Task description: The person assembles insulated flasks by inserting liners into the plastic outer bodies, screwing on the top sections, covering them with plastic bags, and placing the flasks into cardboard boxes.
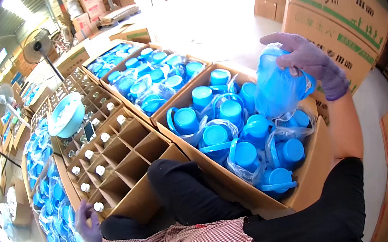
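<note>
My right hand [302,57], in a purple-grey glove, is closed on a blue plastic container in a clear bag [275,83], raised over an open carton [306,189]. Under it, that carton holds several blue plastic containers [245,156] with round caps and loop handles, some in clear bags. My left hand [88,228], also gloved, holds nothing at the lower left, its fingers apart and slightly bent. Nearest to it is a white-capped bottle [98,207] at the edge of a divided carton [127,171]. Several more white-capped bottles stand along its dividers.
A light-blue basin [65,116] sits on the divided cartons, with a phone [89,131] beside it. More cartons of blue containers [149,78] line the far side, and bagged blue parts [55,203] the left. Stacked boxes [332,19] rise at right; fans [37,46] stand at left.
</note>
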Available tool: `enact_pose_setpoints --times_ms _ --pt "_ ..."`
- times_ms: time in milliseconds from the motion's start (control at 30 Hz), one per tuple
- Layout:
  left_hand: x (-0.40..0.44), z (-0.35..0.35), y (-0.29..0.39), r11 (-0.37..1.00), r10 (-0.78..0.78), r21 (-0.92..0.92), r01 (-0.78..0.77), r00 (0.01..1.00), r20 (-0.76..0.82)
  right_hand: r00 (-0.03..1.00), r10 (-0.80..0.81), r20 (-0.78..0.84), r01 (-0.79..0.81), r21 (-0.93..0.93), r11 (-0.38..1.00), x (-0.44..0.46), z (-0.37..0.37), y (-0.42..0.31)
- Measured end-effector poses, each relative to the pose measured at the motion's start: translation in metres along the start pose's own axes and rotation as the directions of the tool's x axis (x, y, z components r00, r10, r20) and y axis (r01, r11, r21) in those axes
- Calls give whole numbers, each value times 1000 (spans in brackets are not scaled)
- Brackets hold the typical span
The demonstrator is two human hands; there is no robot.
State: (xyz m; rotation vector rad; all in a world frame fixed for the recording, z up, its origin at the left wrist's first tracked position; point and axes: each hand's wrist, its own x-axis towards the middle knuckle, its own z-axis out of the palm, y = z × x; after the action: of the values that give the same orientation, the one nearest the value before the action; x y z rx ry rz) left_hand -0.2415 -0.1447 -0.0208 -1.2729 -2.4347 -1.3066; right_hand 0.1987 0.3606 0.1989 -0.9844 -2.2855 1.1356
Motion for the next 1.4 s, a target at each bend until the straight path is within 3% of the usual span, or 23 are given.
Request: enact_pose_setpoints --times_ms 67,233,333,433,500,533,567,633,733,767,833,900,967,1033,1067,1100,1133,1167,1233,1267,1333,1367,1400 --pt "18 22 61 994 36 -102 -25 993 110 980 -179 82 194 -235 953 -28 6 -69" --pt "36 32 160 834 503 -297 -465 862 63 845 -341 413 524 -508 684 -83 27 -221" --pt "31 22 206 706 577 -411 -577 805 -138 653 -317 688 684 -356 637 -75 52 -282" --pt "10 15 202 693 632 -240 -679 733 -251 430 -309 848 732 -128 669 -53 123 -311" --pt "-3 15 178 672 463 -562 -482 866 -188 172 -449 877 798 143 585 0 183 -299" --pt "-13 14 171 622 286 -751 -221 957 -45 162 -500 851 770 208 603 27 217 -289" --pt "-20 23 139 738 217 -645 -197 975 -50 160 -546 822 738 267 619 46 250 -281" --pt "-42 45 90 790 -15 -612 -34 997 -75 320 -677 663 930 -84 358 43 303 -261" --pt "-83 69 16 711 -189 -653 260 966 179 334 -693 639 916 -47 398 25 371 -206" --pt "-104 74 -5 709 -218 -585 392 912 348 -131 -768 627 979 -43 -201 33 412 -148" --pt "-152 76 -12 790 -237 -436 431 870 432 -333 -662 671 628 -366 -687 -34 425 -103" --pt "-173 39 12 763 -232 -382 521 773 590 -140 -559 817 935 -76 -346 -71 426 -96" --pt "-183 21 -5 743 -62 -351 570 581 812 24 -464 886 990 44 135 -92 424 -88" --pt "-160 -23 -12 934 -77 -114 339 502 862 36 -375 926 935 102 341 -93 411 -107" --pt "-124 -53 17 960 -223 88 267 531 817 2 -524 851 895 232 380 -89 418 -98" --pt "-90 -81 41 954 -297 159 256 716 631 -9 -666 746 842 365 398 -87 428 -78" --pt "-80 -70 21 995 -12 103 7 999 52 1 -786 618 782 489 386 -80 435 -69" --pt "-49 -78 43 994 -102 30 109 979 -176 -20 -673 739 821 396 411 -75 433 -77" --pt "4 -40 0 926 -114 -372 -60 895 -430 -21 -398 917 894 196 404 -68 417 -108" --pt "29 -14 -29 801 -200 -599 -17 935 -293 1 -243 970 922 93 375 -61 416 -116" --pt "49 33 -57 294 -267 -921 258 947 180 -248 -446 860 794 444 415 -28 421 -113" --pt "47 67 -68 -89 -179 -876 475 857 483 -337 -540 771 678 597 428 -7 426 -102" --pt "53 69 -64 -120 -168 -882 456 866 470 -435 -644 630 622 727 291 17 445 -84"
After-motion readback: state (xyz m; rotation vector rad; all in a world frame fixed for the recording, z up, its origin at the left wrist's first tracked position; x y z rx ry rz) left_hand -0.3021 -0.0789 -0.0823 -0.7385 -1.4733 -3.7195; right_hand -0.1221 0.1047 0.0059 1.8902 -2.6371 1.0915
